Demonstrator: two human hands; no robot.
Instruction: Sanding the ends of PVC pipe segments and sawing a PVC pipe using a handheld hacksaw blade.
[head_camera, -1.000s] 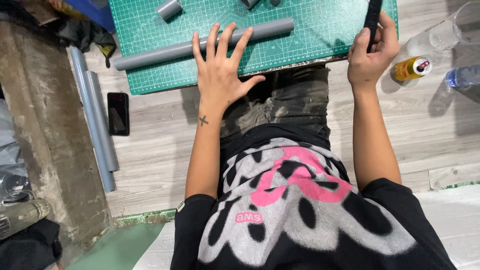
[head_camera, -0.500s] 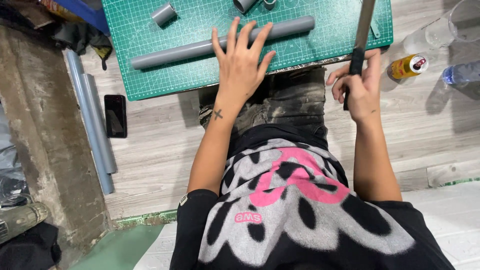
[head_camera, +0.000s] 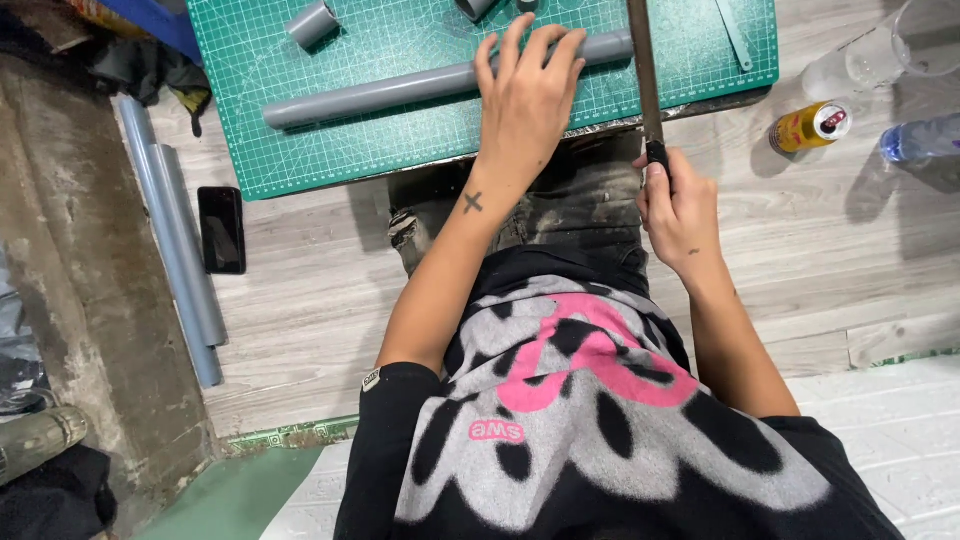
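While left hand (head_camera: 527, 95) presses flat on grey pipe (head_camera: 400, 92), right hand (head_camera: 678, 205) grips saw (head_camera: 643, 70).

A mat (head_camera: 300, 140) lies on the floor (head_camera: 330, 300) before the person's knees, with a long pipe (head_camera: 380, 95) lying across it, a short pipe piece (head_camera: 312, 22) beyond the pipe's left end, and the left hand (head_camera: 525, 100) pressed flat on the pipe toward its right end. Just right of that hand, a saw (head_camera: 645, 70) crosses the pipe, its handle in the right hand (head_camera: 680, 205) at the mat's near edge. Left of the mat lie two spare pipes (head_camera: 175, 230) with a phone (head_camera: 222, 228) beside them; right of it stand a can (head_camera: 812, 126) and a bottle (head_camera: 920, 140).
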